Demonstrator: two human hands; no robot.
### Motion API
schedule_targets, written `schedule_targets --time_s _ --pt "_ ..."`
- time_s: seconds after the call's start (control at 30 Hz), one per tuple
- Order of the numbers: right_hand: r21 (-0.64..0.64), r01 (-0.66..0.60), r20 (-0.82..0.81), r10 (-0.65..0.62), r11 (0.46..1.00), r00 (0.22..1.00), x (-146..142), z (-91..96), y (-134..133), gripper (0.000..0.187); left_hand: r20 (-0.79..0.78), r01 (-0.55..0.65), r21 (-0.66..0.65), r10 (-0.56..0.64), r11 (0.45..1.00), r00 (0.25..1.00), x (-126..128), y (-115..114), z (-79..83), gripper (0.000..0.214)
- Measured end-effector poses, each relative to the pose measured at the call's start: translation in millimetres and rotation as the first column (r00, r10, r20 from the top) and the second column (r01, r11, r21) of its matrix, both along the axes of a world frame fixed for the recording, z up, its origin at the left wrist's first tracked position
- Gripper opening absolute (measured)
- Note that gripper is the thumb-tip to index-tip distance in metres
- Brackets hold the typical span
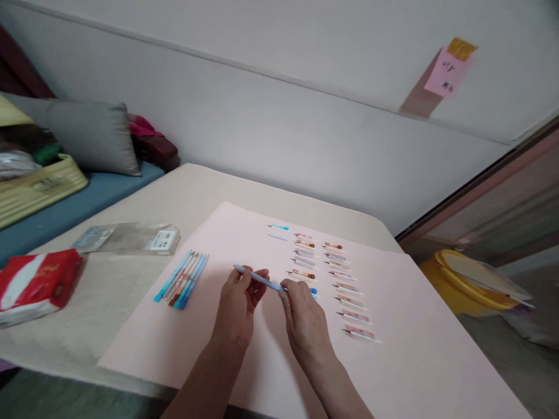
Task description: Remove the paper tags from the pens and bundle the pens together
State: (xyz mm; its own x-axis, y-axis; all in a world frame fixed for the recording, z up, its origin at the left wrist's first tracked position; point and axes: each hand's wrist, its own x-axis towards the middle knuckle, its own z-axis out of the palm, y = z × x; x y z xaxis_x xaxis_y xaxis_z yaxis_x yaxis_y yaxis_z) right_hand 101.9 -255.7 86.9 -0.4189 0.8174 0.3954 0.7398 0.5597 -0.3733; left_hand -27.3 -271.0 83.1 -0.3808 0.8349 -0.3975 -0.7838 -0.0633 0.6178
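Note:
Between my two hands, above the pink sheet, is a slim pale blue pen (271, 285). My left hand (236, 305) pinches it near its left end, with the thumb and fingers around the barrel. My right hand (308, 320) is closed on its other end, which the fingers hide. A small bright blue piece (313, 290) shows just beyond the right knuckles; whether it belongs to this pen I cannot tell. Left of my hands lies a bundle of several pens (186, 279), blue and brown. To the right, short pen parts with dark tips (349, 301) lie in two columns.
The pink sheet (144, 343) covers much of the cloth-covered table. At left are a red-and-white packet (39, 285) and clear plastic sleeves (126, 238). A grey cushion (96, 134) and yellow basket (43, 186) sit behind. A yellow bucket (454, 291) stands off the right edge.

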Motion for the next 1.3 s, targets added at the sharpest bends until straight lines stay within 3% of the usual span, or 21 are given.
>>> schedule_targets --time_s 0.13,0.33,0.43,0.73,1.07,1.3 --pt "0.015 0.024 0.052 -0.025 1.0 0.998 -4.1 -1.2 -3.7 0.025 0.024 0.028 0.035 -0.029 0.999 0.999 2.1 -1.0 -1.1 0.013" --pt "-0.204 0.022 -0.127 -0.049 0.979 0.991 0.2 -1.0 0.2 0.033 0.063 0.104 0.093 -0.11 0.99 0.992 0.7 -2.1 3.3 0.013" --pt "-0.243 0.035 -0.144 -0.072 0.969 0.987 1.2 -2.2 1.7 0.034 0.071 0.11 0.066 -0.114 0.992 0.991 1.0 -1.5 2.8 0.016" --pt "-0.241 0.026 -0.132 -0.059 0.97 0.99 0.1 -0.8 -0.4 0.035 -0.006 0.013 0.028 -0.013 1.0 1.0 -2.1 -0.5 0.1 0.024" --pt "-0.23 0.02 -0.116 -0.048 0.973 0.992 -1.0 -0.9 -2.1 0.035 -0.018 0.008 -0.031 -0.009 0.999 1.0 -2.0 -0.5 -3.4 0.022" --pt "-0.243 0.03 -0.127 -0.063 0.97 0.99 1.4 -0.7 -0.4 0.035 -0.011 0.021 0.035 -0.021 0.999 1.0 -3.8 0.7 -1.7 0.029"
